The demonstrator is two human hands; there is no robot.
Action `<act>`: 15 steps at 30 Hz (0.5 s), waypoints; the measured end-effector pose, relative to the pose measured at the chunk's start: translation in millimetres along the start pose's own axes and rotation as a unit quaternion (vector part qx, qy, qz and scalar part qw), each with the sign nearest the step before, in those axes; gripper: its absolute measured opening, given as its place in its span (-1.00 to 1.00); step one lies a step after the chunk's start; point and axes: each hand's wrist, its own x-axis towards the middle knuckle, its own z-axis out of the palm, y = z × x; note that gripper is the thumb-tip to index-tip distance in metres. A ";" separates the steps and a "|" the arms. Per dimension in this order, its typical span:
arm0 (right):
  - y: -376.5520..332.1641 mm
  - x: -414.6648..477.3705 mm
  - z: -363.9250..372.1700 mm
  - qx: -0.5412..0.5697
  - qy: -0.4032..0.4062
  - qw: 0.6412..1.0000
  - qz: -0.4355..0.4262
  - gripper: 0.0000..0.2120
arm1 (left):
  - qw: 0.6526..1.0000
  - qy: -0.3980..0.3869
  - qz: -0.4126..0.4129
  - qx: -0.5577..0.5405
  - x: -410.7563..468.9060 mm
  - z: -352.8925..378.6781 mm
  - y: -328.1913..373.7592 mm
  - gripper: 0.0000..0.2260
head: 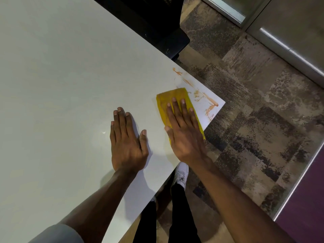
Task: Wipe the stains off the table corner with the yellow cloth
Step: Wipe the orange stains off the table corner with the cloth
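my right hand (184, 137) presses flat, fingers spread, on the cloth (172, 97) right of centre; left hand (128, 142) lies flat on the worktop (61, 76). stains (208, 100) sit beyond, at the corner; the cloth could smear them or slide off the edge

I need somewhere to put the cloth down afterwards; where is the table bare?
The table is bare left of and beyond the left hand, toward the black chair. Crowded: the corner, where the right hand presses the yellow cloth beside the orange stains; only a narrow strip separates the hands.
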 end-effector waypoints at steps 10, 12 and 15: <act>3.2 -9.4 0.2 -0.006 -0.002 0.999 -0.038 -0.40 | 1.000 0.007 0.009 -0.002 0.7 1.2 -1.9 -0.32; 7.8 28.8 -8.0 -0.003 -0.006 1.000 -0.012 -0.39 | 1.000 0.010 0.010 0.001 0.4 2.5 -3.1 -0.32; 8.6 56.0 -14.0 -0.017 -0.011 1.000 0.013 -0.37 | 1.000 0.010 0.008 0.004 -0.1 4.1 -3.3 -0.32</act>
